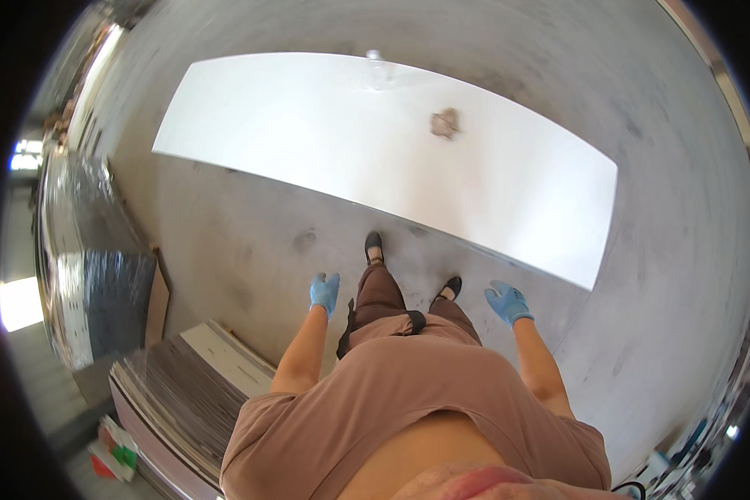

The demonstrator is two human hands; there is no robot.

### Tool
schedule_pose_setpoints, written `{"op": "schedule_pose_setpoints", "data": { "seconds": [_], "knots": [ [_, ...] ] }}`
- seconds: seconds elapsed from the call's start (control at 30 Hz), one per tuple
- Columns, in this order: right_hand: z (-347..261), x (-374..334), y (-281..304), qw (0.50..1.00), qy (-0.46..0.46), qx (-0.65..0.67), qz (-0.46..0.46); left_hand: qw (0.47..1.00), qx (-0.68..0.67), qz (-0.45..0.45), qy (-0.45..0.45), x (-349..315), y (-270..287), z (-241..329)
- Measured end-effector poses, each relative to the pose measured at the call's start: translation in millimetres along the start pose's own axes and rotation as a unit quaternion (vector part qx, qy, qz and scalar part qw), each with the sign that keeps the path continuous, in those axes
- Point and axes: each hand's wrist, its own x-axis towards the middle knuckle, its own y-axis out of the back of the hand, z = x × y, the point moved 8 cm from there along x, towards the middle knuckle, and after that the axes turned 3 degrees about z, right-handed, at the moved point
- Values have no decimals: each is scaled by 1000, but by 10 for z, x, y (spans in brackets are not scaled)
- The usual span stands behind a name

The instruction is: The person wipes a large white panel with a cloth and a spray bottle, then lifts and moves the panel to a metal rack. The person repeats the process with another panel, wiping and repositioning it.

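Fingers [318,278] of the left hand [324,295], cased in a light-blue, close-fitting glove, part into two blunt tips with a narrow gap between; whether the others press together, I cannot tell. The right hand [508,303], in a matching glove, is loosely open, its fingers [496,286] slightly spread and angled inward. Both hands hang low on either side of the body, clear of everything around them. Bare forearms lead back to a dusty-brown, short-sleeved shirt [417,375] of soft, lightly creased cloth, above dark brown trousers [378,290] and flat black shoes [374,247]. Ahead of the feet lies a long, smooth, glossy white panel [292,117], thin-edged and set aslant, its right end nearer the person; the right hand is the closer to it. On the panel sit a crumpled, matte brown lump [445,123] and, near the far edge, a small clear, shiny object [374,67], too blurred to identify. Smudged grey concrete floor [250,221] spreads around. At lower left stands a layered stack of flat brown-grey boards [179,371]; beyond it, a bulky, dark, boxy pile [100,250] gleams under wrinkled transparent film.
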Motion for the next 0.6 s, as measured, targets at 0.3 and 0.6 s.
{"op": "schedule_pose_setpoints", "data": {
  "seconds": [0.3, 0.6],
  "knots": [
    [-1774, 1751, -906, 984, -139, 108, -3, 977, 213, -1, -12, 1585, 1049, 490],
    [-1036, 2766, -1662, 904, -417, 18, 95, 884, 407, 14, -231, 3380, 668, 2178]
  ]
}}
